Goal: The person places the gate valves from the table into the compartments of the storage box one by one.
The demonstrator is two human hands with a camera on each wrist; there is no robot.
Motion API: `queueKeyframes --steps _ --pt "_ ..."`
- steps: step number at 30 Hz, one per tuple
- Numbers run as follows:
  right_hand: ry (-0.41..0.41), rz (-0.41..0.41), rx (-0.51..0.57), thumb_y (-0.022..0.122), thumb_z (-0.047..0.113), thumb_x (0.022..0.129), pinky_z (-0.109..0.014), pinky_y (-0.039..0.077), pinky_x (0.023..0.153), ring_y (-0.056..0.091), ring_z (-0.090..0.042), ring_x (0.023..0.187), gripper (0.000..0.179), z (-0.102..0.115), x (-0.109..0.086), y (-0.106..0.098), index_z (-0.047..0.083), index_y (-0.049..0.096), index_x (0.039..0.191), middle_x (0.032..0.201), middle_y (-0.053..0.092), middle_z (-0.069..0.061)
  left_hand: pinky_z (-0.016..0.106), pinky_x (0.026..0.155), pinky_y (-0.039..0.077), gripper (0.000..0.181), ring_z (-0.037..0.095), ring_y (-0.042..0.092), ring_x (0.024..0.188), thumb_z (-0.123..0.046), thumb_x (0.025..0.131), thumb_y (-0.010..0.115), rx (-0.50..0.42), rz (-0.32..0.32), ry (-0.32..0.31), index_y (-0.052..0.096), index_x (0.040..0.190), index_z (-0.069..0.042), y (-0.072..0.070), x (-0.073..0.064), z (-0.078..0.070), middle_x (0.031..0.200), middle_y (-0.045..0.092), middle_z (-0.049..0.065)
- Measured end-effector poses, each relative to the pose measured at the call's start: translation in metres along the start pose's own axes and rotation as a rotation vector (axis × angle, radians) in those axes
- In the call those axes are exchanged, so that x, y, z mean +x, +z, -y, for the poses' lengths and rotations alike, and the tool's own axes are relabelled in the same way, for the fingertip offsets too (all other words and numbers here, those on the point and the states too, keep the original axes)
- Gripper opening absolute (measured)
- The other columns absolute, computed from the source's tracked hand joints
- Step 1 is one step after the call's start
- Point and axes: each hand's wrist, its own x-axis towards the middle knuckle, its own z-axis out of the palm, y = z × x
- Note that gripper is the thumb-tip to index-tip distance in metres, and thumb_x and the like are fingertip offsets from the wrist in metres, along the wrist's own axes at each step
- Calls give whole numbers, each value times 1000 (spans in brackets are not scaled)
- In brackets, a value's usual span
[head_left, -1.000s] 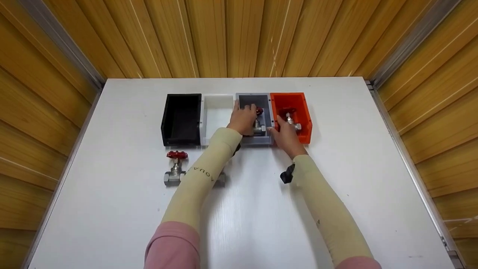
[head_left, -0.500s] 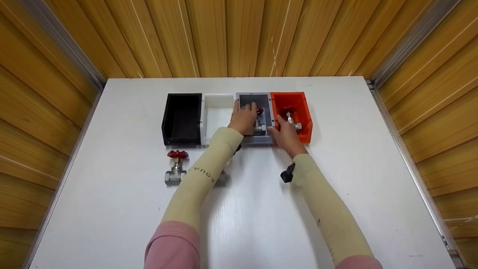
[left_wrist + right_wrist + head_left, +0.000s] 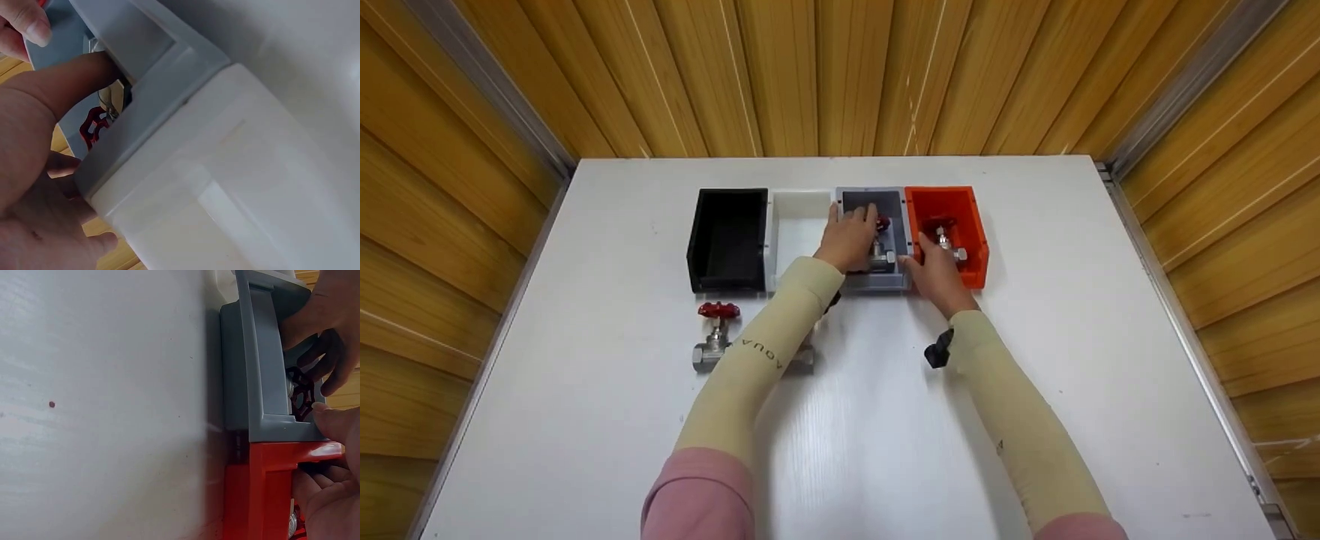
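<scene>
My left hand (image 3: 846, 238) reaches down into the grey bin (image 3: 877, 283). Its thumb and bent fingers lie about the left side of a metal gate valve (image 3: 880, 259) with a red handwheel; the exact contact is partly hidden. In the left wrist view, the left thumb (image 3: 73, 81) goes in past the grey bin's front lip. My right hand (image 3: 939, 276) pinches the adjoining walls of the grey bin and the orange bin (image 3: 978, 262). In the right wrist view its thumb (image 3: 334, 422) is on the grey side, fingers in the orange bin. Another valve (image 3: 942, 237) lies there.
A white bin (image 3: 801, 214) and a black bin (image 3: 731, 244) continue the row leftward. In front, a red-wheeled valve (image 3: 712, 346) stands on the white table (image 3: 585, 360). Another metal fitting (image 3: 804, 361) is mostly hidden under the left forearm. Wood-patterned panels (image 3: 840, 82) enclose the table.
My left forearm has shifted slightly leftward. Both hands stay at the same bins, and the valves keep their places.
</scene>
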Motion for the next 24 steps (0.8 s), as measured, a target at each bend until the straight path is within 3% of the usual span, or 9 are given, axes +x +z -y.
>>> queueKeyframes --steps 11,19,24 --pt "-5 -5 -4 60 27 96 -42 32 116 40 -22 134 71 -1 1 -2 10 23 154 154 36 -10 54 118 24 90 31 42 138 -32 81 77 -40 -20 26 27 151 -4 -8 -10 0 150 42 15" --pt "26 16 9 59 28 96 -43 30 117 38 -21 136 73 0 3 -2 11 19 155 157 31 -9 50 110 39 80 29 47 132 -32 82 76 -51 -60 66 36 147 -10 -10 -20 2 144 48 12" --pt "53 28 -3 59 31 96 -44 29 117 36 -23 137 75 0 5 -3 14 18 155 156 31 -9 48 107 42 77 29 50 129 -34 82 76 -50 -98 88 39 146 -10 -11 -27 5 141 50 11"
